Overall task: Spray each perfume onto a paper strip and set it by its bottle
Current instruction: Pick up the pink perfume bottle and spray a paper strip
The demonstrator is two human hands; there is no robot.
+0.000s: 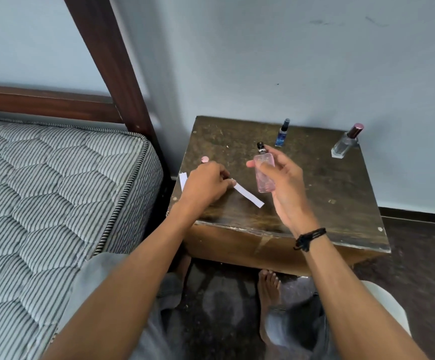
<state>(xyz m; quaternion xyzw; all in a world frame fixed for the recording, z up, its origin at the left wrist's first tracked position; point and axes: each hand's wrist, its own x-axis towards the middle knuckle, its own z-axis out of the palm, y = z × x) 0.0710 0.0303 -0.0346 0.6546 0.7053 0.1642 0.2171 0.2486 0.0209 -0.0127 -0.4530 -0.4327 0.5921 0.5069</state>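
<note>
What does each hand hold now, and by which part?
The right hand holds the clear pink rectangular perfume bottle by its body. The left hand pinches the white paper strip at one end.

Scuffed matt wood table point(315, 183), clear glossy glass bottle point(264, 178) (pink), white paper strip point(249, 195).

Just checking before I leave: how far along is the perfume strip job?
Nothing finished: no strip lies by the blue bottle or the clear bottle. In hand: the right hand holds the uncapped pink bottle, the left hand pinches a paper strip. Left, likely: spraying all three.
</note>
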